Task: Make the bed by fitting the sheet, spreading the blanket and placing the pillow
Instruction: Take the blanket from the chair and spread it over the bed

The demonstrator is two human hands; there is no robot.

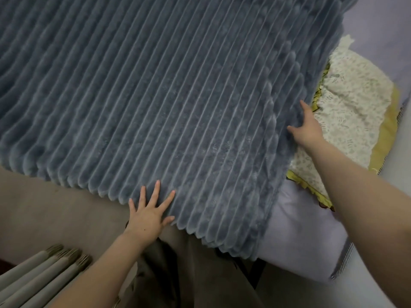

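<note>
1. Your left hand (148,215), nearest the lens, lies flat with fingers fanned wide, pressing the near edge of the blanket (155,103) where it meets the brown surface (44,201) below it.
2. Your right hand (305,127) reaches farther out, palm down on the blanket's right border; the fingers look fairly straight, though whether the tips tuck under the hem cannot be told.
3. The grey ribbed blanket covers most of the bed, its ridges running smooth with few wrinkles, so the spreading step appears largely done and you seem to be smoothing the last corner.
4. Just right of that border sits the pillow (347,103), floral with a yellow frill, touching or slightly overlapped by the blanket's edge; whether this is its final place cannot be judged.
5. A pale lilac sheet (298,227) shows beneath the near right corner, suggesting the sheet is already on.
6. Grey curtain folds (37,270) hang at lower left.
</note>
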